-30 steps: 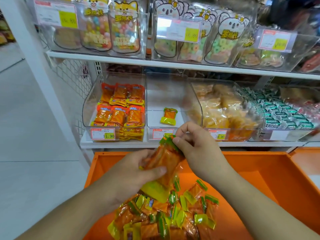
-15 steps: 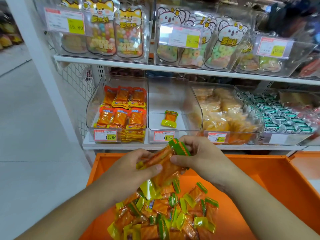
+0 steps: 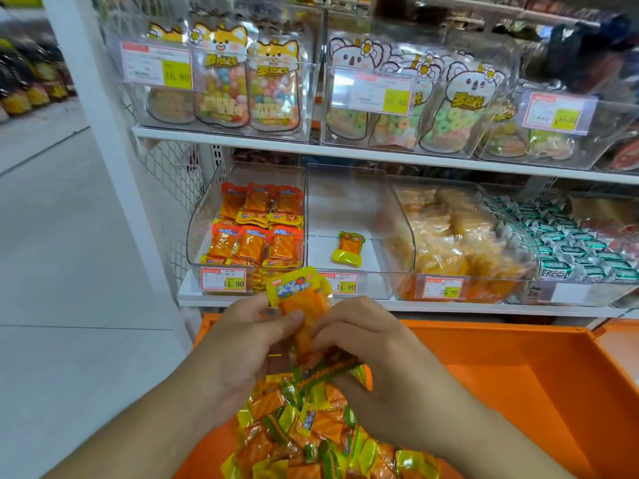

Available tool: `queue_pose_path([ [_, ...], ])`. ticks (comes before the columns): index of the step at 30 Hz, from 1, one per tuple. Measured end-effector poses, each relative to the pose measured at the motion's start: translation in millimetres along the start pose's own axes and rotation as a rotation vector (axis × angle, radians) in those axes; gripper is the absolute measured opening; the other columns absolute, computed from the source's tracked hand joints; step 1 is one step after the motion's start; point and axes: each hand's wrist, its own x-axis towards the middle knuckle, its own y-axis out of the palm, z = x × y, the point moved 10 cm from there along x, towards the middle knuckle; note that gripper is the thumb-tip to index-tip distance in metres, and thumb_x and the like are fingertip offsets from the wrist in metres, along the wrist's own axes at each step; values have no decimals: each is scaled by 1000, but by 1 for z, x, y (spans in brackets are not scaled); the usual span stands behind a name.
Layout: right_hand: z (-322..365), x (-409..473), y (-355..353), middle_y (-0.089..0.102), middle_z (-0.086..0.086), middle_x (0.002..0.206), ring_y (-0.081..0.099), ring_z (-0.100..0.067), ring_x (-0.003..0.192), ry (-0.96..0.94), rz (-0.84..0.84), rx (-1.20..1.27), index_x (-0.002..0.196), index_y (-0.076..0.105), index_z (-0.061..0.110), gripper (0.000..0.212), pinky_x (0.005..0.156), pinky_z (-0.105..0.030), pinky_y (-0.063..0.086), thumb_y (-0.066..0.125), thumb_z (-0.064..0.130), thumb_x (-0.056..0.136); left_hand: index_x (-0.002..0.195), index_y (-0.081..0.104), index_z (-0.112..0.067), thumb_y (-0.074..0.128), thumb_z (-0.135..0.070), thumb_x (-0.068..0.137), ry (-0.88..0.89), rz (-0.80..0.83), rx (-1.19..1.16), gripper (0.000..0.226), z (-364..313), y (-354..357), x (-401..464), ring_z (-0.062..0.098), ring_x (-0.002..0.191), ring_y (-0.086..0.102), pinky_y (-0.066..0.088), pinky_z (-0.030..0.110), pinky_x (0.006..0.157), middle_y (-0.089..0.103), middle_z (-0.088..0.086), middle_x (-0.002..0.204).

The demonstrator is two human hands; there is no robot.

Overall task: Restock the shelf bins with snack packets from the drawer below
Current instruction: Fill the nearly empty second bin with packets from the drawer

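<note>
Both hands hold a small bundle of orange snack packets [image 3: 304, 305] with yellow and green ends above the orange drawer [image 3: 501, 375]. My left hand [image 3: 242, 344] grips the bundle from the left, thumb across the front. My right hand [image 3: 366, 347] pinches its lower right side. A heap of the same packets [image 3: 311, 433] lies in the drawer below the hands. Straight ahead, the clear middle bin [image 3: 345, 216] on the lower shelf contains a single packet [image 3: 349, 248].
The bin to the left [image 3: 252, 233] holds stacked orange packets; to the right are a bin of pale yellow packets [image 3: 456, 243] and a bin of green-white sweets [image 3: 570, 243]. The upper shelf [image 3: 345, 157] carries bins of candy pouches. A white upright [image 3: 90, 98] and tiled floor lie left.
The bundle has turned upright in my hands, its yellow end now on top. My hands sit slightly lower, and the camera has tilted upward.
</note>
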Motion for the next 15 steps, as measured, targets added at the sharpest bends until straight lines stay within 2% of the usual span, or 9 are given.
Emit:
queue_pose_path([
  [3,-14,-4,-9,59,22,120,55,-8,125,135,-41,131,107,70,30,38,100,-15,42,71,4,79,114,73,-18,70,-12,95,96,-22,98,20,-14,-4,-3,33,89,76,62,50,79,79,14,101],
  [5,-33,-7,-19,63,20,115,59,-6,116,275,-180,176,103,68,35,38,93,-16,46,69,4,81,117,71,-25,70,-14,95,142,-9,155,24,-21,-1,-6,26,91,78,62,43,75,80,5,102],
  [7,-55,-12,-22,65,17,110,63,-5,104,470,-295,261,103,64,37,32,85,-22,53,73,11,88,118,70,-29,71,-18,95,172,11,188,27,-25,3,-8,20,93,78,62,39,77,81,-1,102],
  [10,-75,-13,5,71,10,101,69,-5,90,664,-246,568,109,65,33,29,76,-28,57,81,20,88,119,69,-35,73,-20,93,210,31,209,30,-25,10,-9,17,95,77,61,37,78,80,-4,104],
  [15,-88,-14,16,72,0,82,64,-13,73,732,-270,647,103,65,28,27,68,-25,50,84,17,87,112,72,-45,79,-23,88,236,-2,256,33,-21,14,-1,15,95,76,61,35,72,79,-8,105],
])
